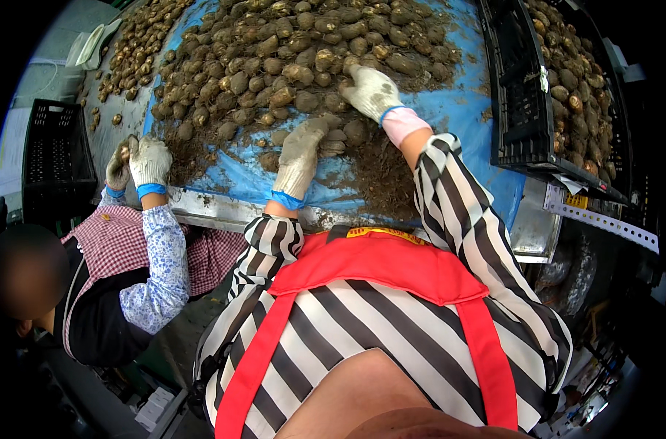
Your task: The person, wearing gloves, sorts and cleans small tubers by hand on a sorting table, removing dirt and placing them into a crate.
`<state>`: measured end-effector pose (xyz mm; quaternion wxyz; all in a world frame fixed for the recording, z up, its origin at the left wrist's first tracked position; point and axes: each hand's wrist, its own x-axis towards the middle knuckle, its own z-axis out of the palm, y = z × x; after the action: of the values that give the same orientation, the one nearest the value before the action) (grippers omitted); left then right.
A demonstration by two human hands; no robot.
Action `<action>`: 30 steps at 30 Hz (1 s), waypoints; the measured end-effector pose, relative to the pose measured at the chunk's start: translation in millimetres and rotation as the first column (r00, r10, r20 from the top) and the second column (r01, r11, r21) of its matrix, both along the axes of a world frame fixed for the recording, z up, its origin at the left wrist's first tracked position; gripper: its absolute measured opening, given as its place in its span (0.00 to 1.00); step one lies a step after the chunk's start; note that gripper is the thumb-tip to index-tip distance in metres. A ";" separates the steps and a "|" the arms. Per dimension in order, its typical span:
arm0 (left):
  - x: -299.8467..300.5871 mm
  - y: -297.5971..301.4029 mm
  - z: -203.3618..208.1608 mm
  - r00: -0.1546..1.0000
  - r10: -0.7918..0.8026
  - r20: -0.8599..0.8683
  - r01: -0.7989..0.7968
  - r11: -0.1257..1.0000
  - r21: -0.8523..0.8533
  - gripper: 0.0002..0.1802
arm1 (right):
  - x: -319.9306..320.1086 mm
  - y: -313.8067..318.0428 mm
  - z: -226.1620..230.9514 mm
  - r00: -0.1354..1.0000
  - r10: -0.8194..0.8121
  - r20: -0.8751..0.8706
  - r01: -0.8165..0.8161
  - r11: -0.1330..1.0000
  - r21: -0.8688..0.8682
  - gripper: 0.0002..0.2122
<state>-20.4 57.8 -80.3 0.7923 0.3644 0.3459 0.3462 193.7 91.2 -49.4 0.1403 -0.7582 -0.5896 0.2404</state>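
Note:
A large heap of soil-covered taro corms (274,58) lies before me on a blue sheet (230,172). My right hand (375,91), in a dirty white knit glove with a pink cuff, reaches into the near right of the heap. Its fingers are closed around a small brown taro, mostly hidden by the glove. Lower and to the left is my left hand (304,154), gloved with a blue band at the wrist. Its soiled fingers point right, apart, beside a loose taro (356,132); no held thing shows in them.
Loose soil and root fibres (384,175) lie along the near metal table edge (208,205). A black crate (523,95) of taros stands at the right. Leftward, a co-worker's gloved hands (148,161) work near another black crate (58,146). Smaller taros (139,44) lie beyond.

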 end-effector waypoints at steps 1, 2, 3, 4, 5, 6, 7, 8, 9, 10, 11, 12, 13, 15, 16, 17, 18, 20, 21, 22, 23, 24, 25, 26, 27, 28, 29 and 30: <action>0.7 0.1 1.2 1.000 0.004 -0.008 -0.004 1.000 0.012 0.18 | 3.6 -4.5 1.3 0.999 -0.019 -0.039 0.019 1.000 0.012 0.25; -1.3 -0.6 1.6 1.000 0.022 -0.017 -0.022 1.000 0.022 0.19 | 3.6 -13.3 9.4 0.973 -0.084 -0.213 0.085 0.996 -0.004 0.26; -1.9 -2.3 2.8 0.999 0.035 -0.025 -0.034 0.999 0.030 0.21 | 2.6 -27.0 18.8 0.919 -0.133 -0.371 0.155 0.987 0.030 0.29; -2.2 -3.0 6.1 1.000 0.002 -0.014 -0.002 1.000 0.028 0.22 | 8.1 -35.4 13.5 0.821 -0.133 -0.555 0.175 0.984 0.023 0.29; 1.8 -2.8 16.3 0.999 -0.049 0.001 0.049 0.998 0.025 0.23 | 13.4 -45.3 9.1 0.688 -0.143 -0.712 0.210 0.978 0.006 0.29; 4.3 -4.1 25.5 0.996 -0.093 0.009 0.093 0.995 0.023 0.24 | 9.7 -54.7 12.5 0.650 -0.100 -0.754 0.201 0.979 0.044 0.29; 10.0 -7.4 31.7 0.993 -0.100 0.065 0.100 0.995 0.002 0.25 | 5.4 -65.9 19.0 0.609 -0.056 -0.791 0.195 0.977 0.081 0.29; 18.5 -10.4 38.6 0.986 -0.112 0.120 0.114 0.993 -0.014 0.25 | 1.7 -75.5 24.8 0.565 -0.010 -0.825 0.198 0.972 0.123 0.29; 24.2 -13.2 43.3 0.977 -0.122 0.175 0.129 0.991 -0.030 0.26 | -2.0 -82.5 27.3 0.546 0.030 -0.837 0.193 0.968 0.161 0.29; 25.7 -15.7 45.9 0.979 -0.085 0.187 0.094 0.995 -0.038 0.27 | -6.4 -88.3 29.1 0.527 0.072 -0.847 0.188 0.962 0.198 0.28; 27.2 -16.0 49.2 0.982 -0.089 0.165 0.093 0.996 -0.018 0.26 | -8.7 -94.3 32.0 0.509 0.113 -0.853 0.189 0.952 0.240 0.28; 28.2 -16.3 52.4 0.986 -0.090 0.143 0.091 0.996 0.001 0.26 | -10.1 -100.2 37.6 0.413 0.094 -0.906 0.211 0.958 0.196 0.26; 28.4 -16.6 54.1 0.989 -0.090 0.120 0.088 0.996 0.021 0.26 | -10.8 -101.1 38.1 0.438 0.089 -0.895 0.204 0.960 0.195 0.24; 27.4 -13.2 46.9 0.982 -0.149 -0.113 0.163 0.979 0.124 0.25 | -12.8 -102.7 39.2 0.485 0.075 -0.871 0.191 0.963 0.189 0.21; 26.8 -16.2 44.8 0.973 -0.144 -0.183 0.179 0.965 0.193 0.25 | -12.9 -104.5 36.9 0.532 0.074 -0.843 0.215 0.952 0.219 0.18; 27.4 -18.1 46.5 0.960 -0.128 -0.248 0.194 0.945 0.263 0.25 | -12.8 -103.8 32.3 0.580 0.074 -0.811 0.231 0.940 0.252 0.16; 28.2 -22.2 52.3 0.958 -0.076 -0.276 0.166 0.933 0.320 0.28 | -13.0 -103.7 30.1 0.626 0.073 -0.776 0.245 0.926 0.286 0.15; 30.6 -23.6 52.9 0.939 -0.039 -0.343 0.187 0.892 0.412 0.30 | -17.0 -108.2 31.9 0.626 0.045 -0.779 0.318 0.897 0.308 0.12; 31.8 -24.9 55.1 0.928 -0.018 -0.373 0.200 0.868 0.455 0.31 | -19.3 -109.8 33.8 0.625 0.030 -0.780 0.354 0.880 0.318 0.11; 32.4 -27.4 59.0 0.937 -0.037 -0.348 0.185 0.897 0.402 0.31 | -20.5 -109.4 37.5 0.573 0.008 -0.819 0.385 0.880 0.279 0.11; 30.9 -29.5 66.4 0.928 -0.044 -0.371 0.210 0.882 0.422 0.31 | -20.8 -107.7 44.3 0.519 -0.010 -0.855 0.411 0.879 0.240 0.11; 28.7 -31.5 73.0 0.918 -0.050 -0.394 0.237 0.866 0.441 0.31 | -20.4 -106.6 50.5 0.463 -0.028 -0.886 0.436 0.878 0.200 0.10; 27.9 -32.2 76.4 0.907 -0.057 -0.417 0.264 0.848 0.459 0.30 | -20.8 -108.3 56.3 0.513 -0.047 -0.857 0.443 0.870 0.217 0.10; 28.8 -33.1 73.6 0.952 -0.078 -0.295 0.203 0.883 0.423 0.30 | -22.7 -112.2 62.8 0.560 -0.065 -0.826 0.449 0.862 0.236 0.10; 30.7 -34.5 67.1 0.982 -0.089 -0.167 0.147 0.914 0.377 0.30 | -23.7 -114.4 66.8 0.605 -0.085 -0.792 0.453 0.854 0.255 0.09; 31.8 -35.1 64.3 0.995 -0.092 -0.036 0.099 0.941 0.323 0.30 | -18.7 -115.4 58.7 0.720 -0.107 -0.686 0.400 0.872 0.283 0.10; 30.9 -34.6 69.6 0.991 -0.125 -0.054 0.136 0.933 0.332 0.30 | -8.6 -118.9 39.2 0.816 -0.125 -0.564 0.345 0.888 0.303 0.11; 29.2 -33.1 80.3 0.985 -0.158 -0.073 0.173 0.925 0.337 0.31 | -0.8 -122.5 28.4 0.893 -0.138 -0.428 0.289 0.906 0.310 0.12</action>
<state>8.7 24.8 -0.1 0.7353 0.5320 0.2661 0.3247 192.9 -31.3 -21.1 0.4211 -0.7153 -0.4946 0.2578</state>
